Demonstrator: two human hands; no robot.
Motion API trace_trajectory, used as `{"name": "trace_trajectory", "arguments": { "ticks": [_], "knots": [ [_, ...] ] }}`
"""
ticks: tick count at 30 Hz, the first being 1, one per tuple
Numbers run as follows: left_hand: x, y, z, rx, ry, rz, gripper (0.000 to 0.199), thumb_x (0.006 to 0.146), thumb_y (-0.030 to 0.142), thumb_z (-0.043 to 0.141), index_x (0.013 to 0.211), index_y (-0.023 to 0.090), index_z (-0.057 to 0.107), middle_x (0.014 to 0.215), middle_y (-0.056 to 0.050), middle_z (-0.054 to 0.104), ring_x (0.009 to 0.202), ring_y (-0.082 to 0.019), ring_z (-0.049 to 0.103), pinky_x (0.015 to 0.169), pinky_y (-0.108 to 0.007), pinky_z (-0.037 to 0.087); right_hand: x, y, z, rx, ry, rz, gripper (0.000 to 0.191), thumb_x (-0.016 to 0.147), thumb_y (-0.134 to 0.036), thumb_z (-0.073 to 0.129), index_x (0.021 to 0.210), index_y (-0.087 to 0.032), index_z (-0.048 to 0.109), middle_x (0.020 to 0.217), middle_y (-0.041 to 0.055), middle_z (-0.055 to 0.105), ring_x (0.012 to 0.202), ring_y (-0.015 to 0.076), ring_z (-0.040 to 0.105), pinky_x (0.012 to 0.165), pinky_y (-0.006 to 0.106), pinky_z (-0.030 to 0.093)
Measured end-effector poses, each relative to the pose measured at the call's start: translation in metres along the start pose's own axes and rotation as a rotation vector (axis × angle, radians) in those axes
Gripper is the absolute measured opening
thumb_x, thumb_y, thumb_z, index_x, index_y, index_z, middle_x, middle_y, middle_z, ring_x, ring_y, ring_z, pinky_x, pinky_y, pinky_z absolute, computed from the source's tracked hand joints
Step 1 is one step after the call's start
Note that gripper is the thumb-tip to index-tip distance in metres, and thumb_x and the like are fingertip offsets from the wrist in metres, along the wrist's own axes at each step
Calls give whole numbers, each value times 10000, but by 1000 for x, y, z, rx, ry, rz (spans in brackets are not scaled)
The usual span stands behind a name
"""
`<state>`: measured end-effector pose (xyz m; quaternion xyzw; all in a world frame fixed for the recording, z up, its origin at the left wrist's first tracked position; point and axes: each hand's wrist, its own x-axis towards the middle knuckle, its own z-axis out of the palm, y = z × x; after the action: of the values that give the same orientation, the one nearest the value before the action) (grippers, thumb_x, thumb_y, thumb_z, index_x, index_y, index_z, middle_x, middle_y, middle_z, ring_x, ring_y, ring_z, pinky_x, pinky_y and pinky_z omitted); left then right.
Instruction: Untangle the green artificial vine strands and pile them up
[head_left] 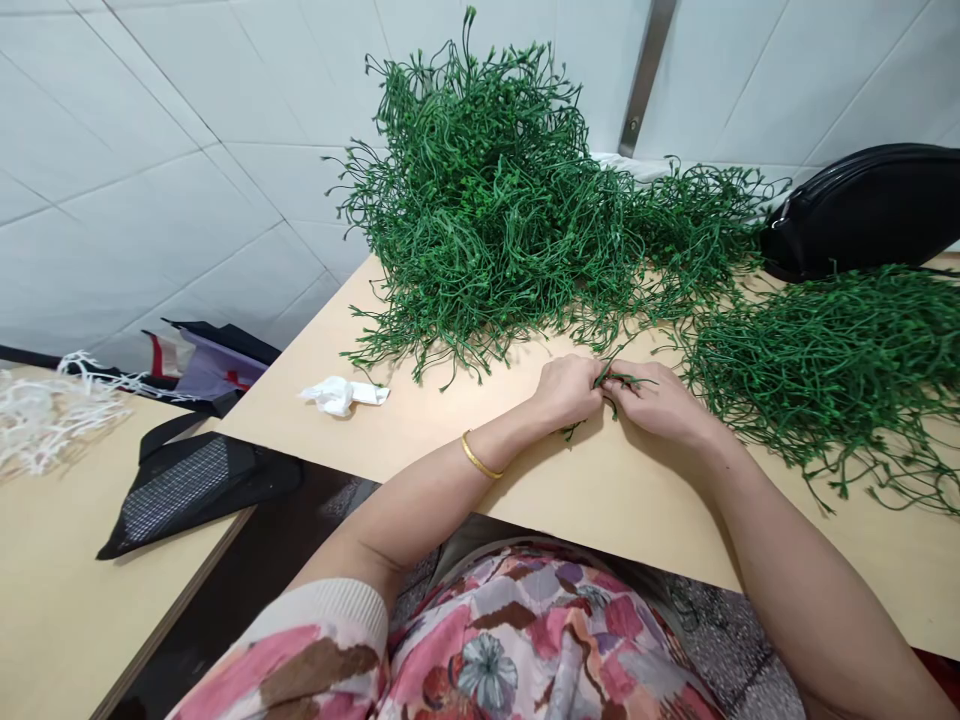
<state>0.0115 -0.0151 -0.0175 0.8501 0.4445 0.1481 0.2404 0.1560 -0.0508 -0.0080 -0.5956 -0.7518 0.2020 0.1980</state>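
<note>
My left hand [574, 390] and my right hand [656, 402] meet above the front of the wooden tabletop [450, 450]. Both are closed, fingers pinched around thin green stems [626, 380] that look like artificial plant pieces. Some stem ends poke out between the hands, and another shows below the left one. The fingertips are partly hidden. Behind the hands rises a tall, tangled heap of similar green stems [487, 200] with small knobbed tips. A second, lower pile of stems [832, 360] lies to the right of my right hand.
A crumpled white tissue [334, 395] lies left of my hands. The black bag [870, 210] stands at the back right, against the tiled wall [247, 90]. On the other table [52, 560] at left are a black mesh pouch [180, 485] and white stringy pieces [52, 420].
</note>
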Motion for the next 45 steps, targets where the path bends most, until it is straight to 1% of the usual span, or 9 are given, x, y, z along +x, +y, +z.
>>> {"name": "trace_trajectory", "arguments": {
  "ticks": [3, 7, 10, 13, 19, 26, 31, 35, 45],
  "knots": [
    [5, -7, -3, 32, 8, -10, 91, 705, 211, 506, 677, 204, 593, 666, -58, 583, 750, -221, 558, 670, -286, 366, -9, -4, -8, 58, -53, -10, 177, 808, -277, 470, 661, -198, 530, 612, 24, 565, 583, 141, 450, 565, 266, 316],
    [19, -35, -17, -113, 222, -190, 72, 685, 170, 513, 614, 182, 506, 605, -10, 511, 649, -155, 488, 618, -257, 328, -26, -6, -30, 379, -208, -108, 357, 815, -456, 487, 575, -195, 444, 539, -21, 396, 521, 102, 360, 499, 242, 297],
    [24, -44, -20, -413, 324, -210, 174, 695, 227, 564, 589, 173, 437, 554, 33, 424, 557, -96, 387, 554, -225, 285, -32, 1, -41, 441, 34, 28, 356, 779, -500, 551, 613, -193, 480, 512, -44, 352, 469, 81, 298, 451, 236, 244],
    [20, -34, -16, -719, 214, -138, 290, 692, 283, 620, 561, 170, 387, 517, 53, 353, 497, -60, 311, 498, -211, 242, -29, 6, -41, 492, 266, 153, 329, 727, -489, 625, 645, -193, 506, 484, -57, 344, 440, 69, 247, 427, 239, 195],
    [8, -16, -17, -910, 47, -104, 327, 726, 368, 633, 566, 157, 441, 495, 53, 403, 438, -35, 301, 447, -214, 218, -13, -9, -20, 408, 496, 25, 212, 795, -382, 566, 708, -189, 585, 612, 1, 497, 545, 110, 392, 520, 266, 307],
    [8, -19, -13, -1013, -21, -57, 245, 582, 211, 729, 684, 129, 522, 588, 57, 489, 508, -29, 423, 504, -185, 324, 5, -11, 0, 449, 383, 17, 205, 771, -359, 584, 840, -178, 652, 849, 61, 643, 677, 151, 530, 583, 277, 394],
    [6, -13, -8, -1065, -101, -70, 206, 619, 157, 678, 677, 142, 481, 534, 62, 486, 458, -45, 459, 482, -191, 351, 9, 0, 7, 604, 339, 137, 196, 683, -331, 653, 783, -163, 639, 740, 27, 623, 694, 149, 538, 642, 285, 426],
    [6, -11, -9, -1080, -126, -97, 67, 669, 71, 538, 707, 126, 527, 566, 32, 539, 467, -50, 484, 524, -205, 411, 7, 5, 7, 682, 267, 206, 197, 679, -343, 642, 743, -157, 630, 656, 4, 572, 597, 114, 469, 564, 263, 379],
    [6, -7, -7, -862, -17, -95, 80, 670, 70, 490, 640, 139, 515, 491, 66, 448, 438, -35, 366, 467, -183, 295, 5, 1, 8, 730, 183, 263, 287, 638, -416, 681, 724, -144, 645, 556, -24, 481, 514, 88, 373, 485, 250, 277]
  ]
}}
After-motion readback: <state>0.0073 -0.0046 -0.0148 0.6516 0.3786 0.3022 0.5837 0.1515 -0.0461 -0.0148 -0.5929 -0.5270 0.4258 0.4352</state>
